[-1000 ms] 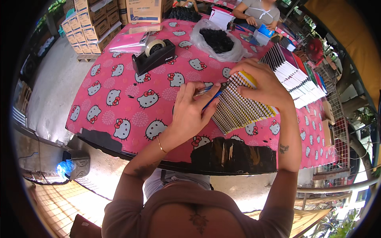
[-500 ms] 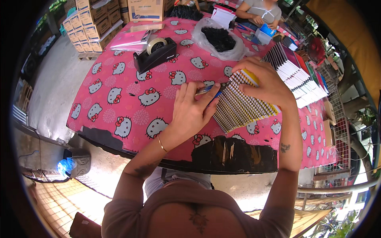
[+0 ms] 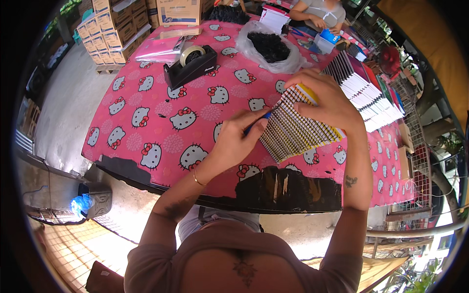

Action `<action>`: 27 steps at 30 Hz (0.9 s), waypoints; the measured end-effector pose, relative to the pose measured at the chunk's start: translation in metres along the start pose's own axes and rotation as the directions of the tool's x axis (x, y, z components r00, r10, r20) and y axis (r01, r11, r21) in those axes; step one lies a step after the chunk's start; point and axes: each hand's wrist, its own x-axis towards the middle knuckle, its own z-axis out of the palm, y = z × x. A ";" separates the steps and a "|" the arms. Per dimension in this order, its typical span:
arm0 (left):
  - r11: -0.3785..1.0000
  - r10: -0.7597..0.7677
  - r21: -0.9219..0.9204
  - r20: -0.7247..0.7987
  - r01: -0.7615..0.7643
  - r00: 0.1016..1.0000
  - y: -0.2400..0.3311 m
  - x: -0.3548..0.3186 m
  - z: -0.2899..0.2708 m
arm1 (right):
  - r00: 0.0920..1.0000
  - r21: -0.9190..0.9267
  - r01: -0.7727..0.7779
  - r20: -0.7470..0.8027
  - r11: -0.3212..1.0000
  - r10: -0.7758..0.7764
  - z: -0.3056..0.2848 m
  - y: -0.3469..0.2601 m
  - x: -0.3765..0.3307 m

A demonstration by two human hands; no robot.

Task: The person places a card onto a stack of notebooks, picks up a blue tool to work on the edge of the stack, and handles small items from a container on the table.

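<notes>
In my left hand (image 3: 237,136) is a pair of small blue-handled pliers (image 3: 257,122), the fingers closed round the handles. The dark tip of the pliers meets the far left edge of a stack of spiral-bound notebooks (image 3: 295,132). These notebooks have yellow covers, and their dark coil bindings face up and toward me in close rows. My right hand (image 3: 330,100) is wrapped over the far right side of the stack, thumb on the near face and fingers on the far side. The stack rests on the pink patterned tablecloth (image 3: 168,129).
A black tape dispenser (image 3: 193,71) stands beyond my left hand. Farther back is a clear plastic bag (image 3: 295,62) of black coils. More notebooks (image 3: 359,93) are stacked at the right. Across the table, a person (image 3: 320,14) handles a blue-covered notebook. Boxes (image 3: 110,36) are piled at far left.
The fingers of my left hand have closed more tightly round the pliers, whose handles were spread before. My right hand and the notebook stack stay almost where they were.
</notes>
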 end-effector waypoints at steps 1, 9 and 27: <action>0.778 -0.316 -0.513 0.180 0.363 0.932 -0.008 0.000 0.004 | 1.000 -0.003 0.000 0.002 1.000 0.000 0.000 0.000 0.000; 0.705 -0.369 -0.565 0.224 0.429 0.902 -0.012 -0.002 0.005 | 1.000 0.001 -0.002 0.001 1.000 0.002 0.000 -0.002 0.000; 0.956 -0.154 -0.249 0.035 0.158 0.987 -0.012 -0.002 0.009 | 1.000 0.003 -0.004 0.003 1.000 0.004 0.000 -0.001 0.000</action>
